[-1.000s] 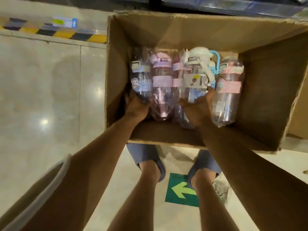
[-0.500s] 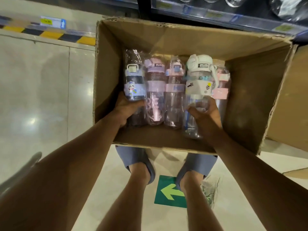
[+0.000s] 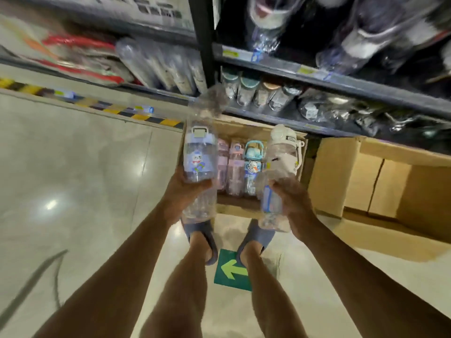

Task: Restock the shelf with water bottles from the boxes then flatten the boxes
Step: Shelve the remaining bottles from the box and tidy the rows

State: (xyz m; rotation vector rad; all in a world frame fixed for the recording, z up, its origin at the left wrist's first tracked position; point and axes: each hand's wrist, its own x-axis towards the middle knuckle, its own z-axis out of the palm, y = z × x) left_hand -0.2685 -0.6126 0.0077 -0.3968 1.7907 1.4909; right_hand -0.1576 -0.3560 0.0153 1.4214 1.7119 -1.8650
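Lifted clear of the open box [image 3: 239,208] since half a second ago, two wrapped water bottles now hang above it in front of the shelf [image 3: 341,87]. The left hand [image 3: 180,193] has its fingers curled round the lower body of the purple-lidded bottle [image 3: 200,154], and the right hand [image 3: 291,203] grips the white-lidded bottle [image 3: 280,154] the same way, both roughly upright. Two pink bottles [image 3: 234,167] and a blue-capped bottle [image 3: 253,167] lie side by side in the box on the floor at the shelf's foot, while the shelf's own stock is blurred but seems to be more clear bottles.
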